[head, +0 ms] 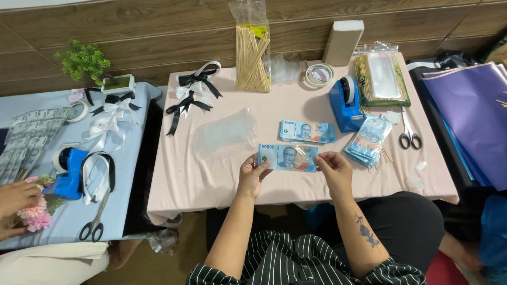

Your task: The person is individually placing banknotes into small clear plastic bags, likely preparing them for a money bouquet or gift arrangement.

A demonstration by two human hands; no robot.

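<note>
**Mia:** Where is the blue paper banknote?

**Tom:** Up in the air, just over the near side of the table. The left hand pinches its left end. The right hand pinches its right end. The fingers on both hands are closed on the note.

**Mia:** What could go wrong?

**Tom:** I think it could bend or tear if both hands pull too hard. It could also slip and drop off the near edge.

**Mia:** What is close by?

**Tom:** A flat stack of blue notes, a bundle of wrapped notes, a blue tape holder, and grey scissors.

**Mia:** And the table?

**Tom:** It has a pale pink cloth. Behind it is a brown wood wall. A second table with a light blue cloth stands to the left, with ribbons and another person's hand by pink flowers.
</note>
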